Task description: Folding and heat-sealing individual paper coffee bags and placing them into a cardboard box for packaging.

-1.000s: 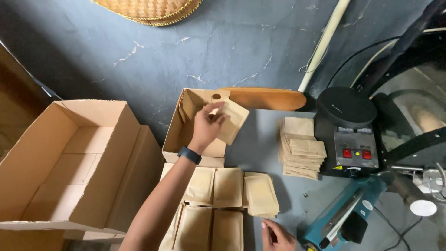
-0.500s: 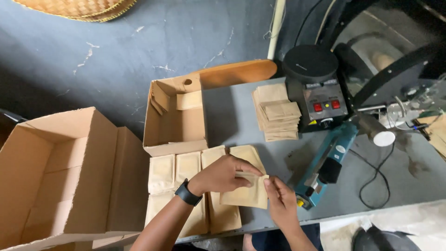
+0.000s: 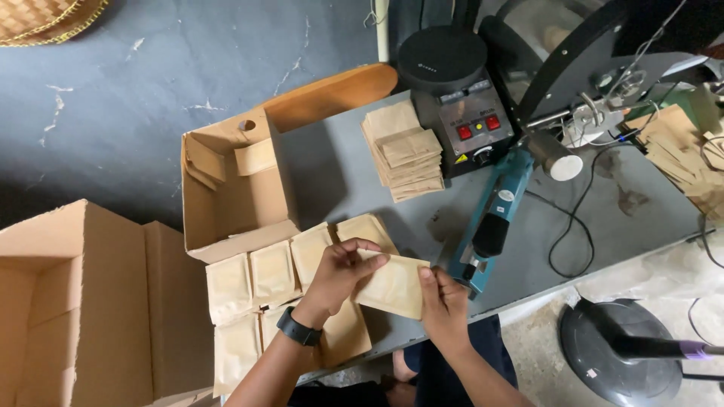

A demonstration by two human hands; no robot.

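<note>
- A tan paper pouch point(image 3: 392, 286) is held just above the grey surface point(image 3: 641, 218), near its front edge.
- The left hand point(image 3: 339, 275) pinches its left edge; the right hand point(image 3: 443, 301) grips its right corner.
- Filled pouches point(image 3: 271, 275) lie in rows beside it, with a blue heat sealer point(image 3: 494, 215) to the right.
- An open small cardboard box point(image 3: 234, 203) stands behind them.

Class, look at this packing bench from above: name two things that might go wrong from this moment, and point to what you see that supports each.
1. Both hands, left hand and right hand, pinch the kraft pouch by its edges above the table edge; it might slip off.
2. The black cable loops beside the blue sealer; a reaching arm may snag it.
</note>
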